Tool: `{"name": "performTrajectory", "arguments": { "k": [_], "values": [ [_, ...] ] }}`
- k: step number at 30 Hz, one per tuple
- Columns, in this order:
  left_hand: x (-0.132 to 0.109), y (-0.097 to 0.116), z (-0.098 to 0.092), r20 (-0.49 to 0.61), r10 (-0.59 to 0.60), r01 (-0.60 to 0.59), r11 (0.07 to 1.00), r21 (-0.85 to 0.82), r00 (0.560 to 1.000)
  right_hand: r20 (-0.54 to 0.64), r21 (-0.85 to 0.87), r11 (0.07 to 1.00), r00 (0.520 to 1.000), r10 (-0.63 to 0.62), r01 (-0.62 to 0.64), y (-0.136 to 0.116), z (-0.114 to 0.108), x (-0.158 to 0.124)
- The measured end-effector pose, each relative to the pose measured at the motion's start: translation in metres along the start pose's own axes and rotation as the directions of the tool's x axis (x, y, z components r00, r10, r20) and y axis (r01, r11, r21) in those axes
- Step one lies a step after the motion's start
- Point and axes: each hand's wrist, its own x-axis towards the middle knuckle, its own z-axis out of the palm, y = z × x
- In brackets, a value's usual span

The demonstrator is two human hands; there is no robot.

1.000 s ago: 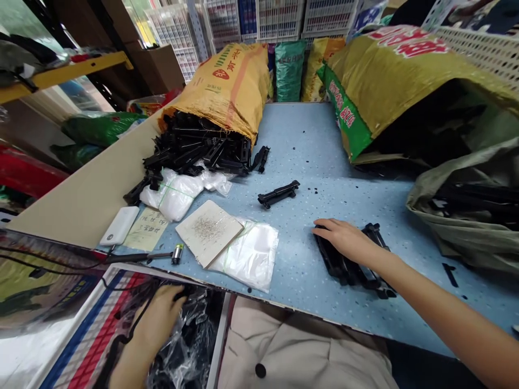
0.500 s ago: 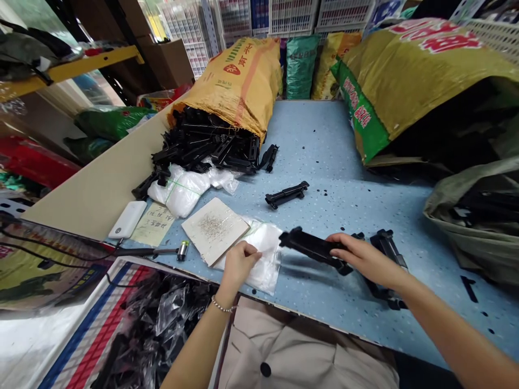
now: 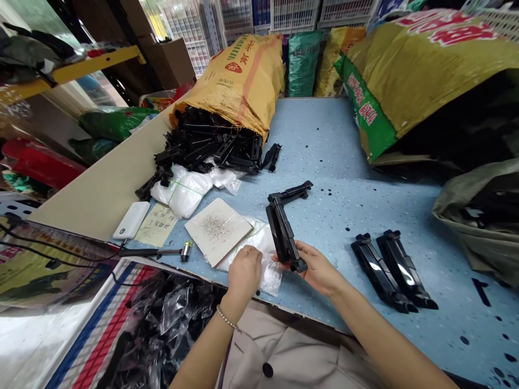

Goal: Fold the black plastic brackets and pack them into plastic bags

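My right hand (image 3: 319, 269) is closed around the lower end of a long black plastic part (image 3: 282, 232), holding it above the blue table (image 3: 324, 140). My left hand (image 3: 244, 273) pinches the top clear plastic bag (image 3: 265, 258) of a small stack at the table's near edge, right beside the part. Two more black parts (image 3: 391, 270) lie side by side on the table to the right. Another single black part (image 3: 295, 191) lies further back.
A yellow woven sack (image 3: 243, 75) spills several black parts (image 3: 206, 148) at the back left; a large olive sack (image 3: 409, 70) fills the right. A square card with tiny screws (image 3: 219, 230), a screwdriver (image 3: 156, 252), a white power bank (image 3: 131, 220) and a bin of bagged parts (image 3: 162, 335) sit near left.
My right hand has brought the black part from the right over to the bag stack and turned it upright. My left hand has stayed on the bags, gripping the top one.
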Motion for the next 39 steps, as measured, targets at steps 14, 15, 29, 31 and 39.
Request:
{"name": "performTrajectory", "arguments": {
  "k": [14,15,29,31,39],
  "values": [
    [0.015,-0.011,-0.009,-0.014,-0.089,0.085,0.980,-0.178,0.996,-0.100,0.176,0.984,0.995,0.003,0.015,0.018,0.018,0.029],
    [0.013,-0.008,-0.015,-0.016,-0.078,0.073,0.980,-0.187,0.997,-0.124,0.170,0.985,0.992,0.010,0.011,0.021,0.018,0.032],
    [0.020,-0.014,-0.048,0.125,0.213,-0.231,0.961,0.152,0.969,0.352,0.352,0.797,0.858,0.373,-0.491,0.052,-0.010,-0.034],
    [0.015,-0.013,-0.048,0.155,0.219,-0.240,0.962,0.132,0.963,0.416,0.402,0.698,0.797,0.438,-0.593,0.065,-0.017,-0.035],
    [-0.054,0.035,-0.028,0.498,0.424,-0.505,0.862,0.035,0.757,0.088,0.339,0.904,0.966,0.244,-0.260,0.068,0.004,-0.016]
  ]
}}
